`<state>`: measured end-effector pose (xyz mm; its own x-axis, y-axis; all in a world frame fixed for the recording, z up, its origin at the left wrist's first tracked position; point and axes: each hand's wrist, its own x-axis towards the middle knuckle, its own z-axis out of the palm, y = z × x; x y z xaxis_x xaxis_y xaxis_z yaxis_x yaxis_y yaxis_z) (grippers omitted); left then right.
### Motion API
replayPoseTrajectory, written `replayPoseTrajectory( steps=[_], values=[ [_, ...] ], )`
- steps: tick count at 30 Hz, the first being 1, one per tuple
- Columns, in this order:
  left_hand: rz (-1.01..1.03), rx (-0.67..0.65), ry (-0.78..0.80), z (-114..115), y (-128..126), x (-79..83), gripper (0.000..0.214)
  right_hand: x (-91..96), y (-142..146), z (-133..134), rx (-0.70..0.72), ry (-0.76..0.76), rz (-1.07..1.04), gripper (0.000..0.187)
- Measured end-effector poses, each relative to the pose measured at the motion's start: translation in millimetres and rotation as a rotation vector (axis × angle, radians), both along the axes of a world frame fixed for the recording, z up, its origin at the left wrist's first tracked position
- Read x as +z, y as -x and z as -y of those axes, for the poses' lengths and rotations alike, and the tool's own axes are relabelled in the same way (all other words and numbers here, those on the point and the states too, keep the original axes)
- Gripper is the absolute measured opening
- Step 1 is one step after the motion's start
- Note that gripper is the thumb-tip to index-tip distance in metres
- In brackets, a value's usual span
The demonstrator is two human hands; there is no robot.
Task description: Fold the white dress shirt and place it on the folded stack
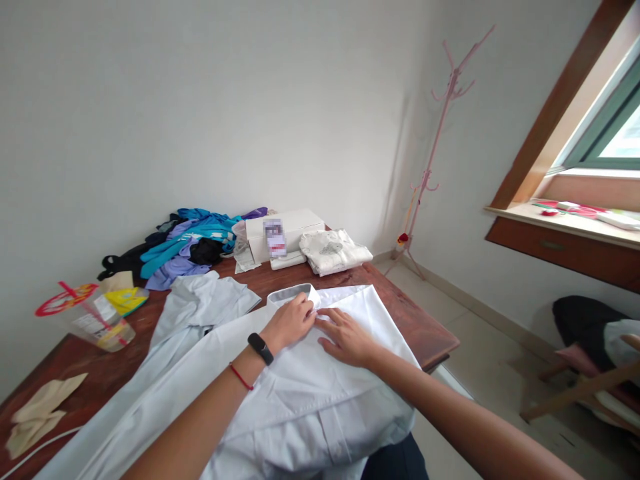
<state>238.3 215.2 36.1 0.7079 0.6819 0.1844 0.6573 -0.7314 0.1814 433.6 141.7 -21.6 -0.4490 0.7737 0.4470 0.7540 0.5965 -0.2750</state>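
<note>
- Your forearms reach in nearest the camera, with a black band and a red cord on the left one.
- Your left hand has its fingers curled at the collar; whether they pinch cloth cannot be told.
- Your right hand lies open just beside it, fingers spread on the white shirt.
- Under both, the shirt is spread on the wooden bench, collar away from you.
- You seem to be arranging cloth at the collar; a next move there would call for light fingers, as the fabric looks thin and creases easily.
- Left of the collar you have pale cloth, bunched, perhaps another garment.
- Beyond stand a white box and a folded white bundle; a heap of clothes lies farther left.
- Nearer your left are a plastic cup and beige cloth.
- Past the bench, you face a plain wall, a pink coat rack in the corner and a window at right.
</note>
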Motion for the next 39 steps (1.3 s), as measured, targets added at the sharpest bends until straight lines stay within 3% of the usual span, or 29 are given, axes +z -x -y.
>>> replayPoseTrajectory(
  steps=[7,12,16,22,27,39],
  values=[
    [0.126,-0.078,0.134,0,7,1.9,0.026,2.7,1,-2,-0.015,0.068,0.099,0.042],
    [0.136,0.047,0.162,-9,11,-3.6,0.020,-1.8,1,-5,-0.039,0.090,0.107,0.047],
    [0.062,0.140,0.189,-14,13,-4.4,0.027,-8.3,1,-7,-0.061,0.091,0.113,0.049],
    [0.005,0.103,0.267,-20,13,-1.4,0.030,-13.6,-1,-9,-0.181,0.028,-0.067,0.027],
    [0.044,0.103,0.306,-24,15,-4.1,0.026,-10.0,-4,-11,-0.254,-0.035,-0.288,0.021],
    [0.102,0.054,0.294,-22,18,-9.8,0.023,-7.1,0,-4,-0.195,0.085,-0.178,0.018]
  ],
)
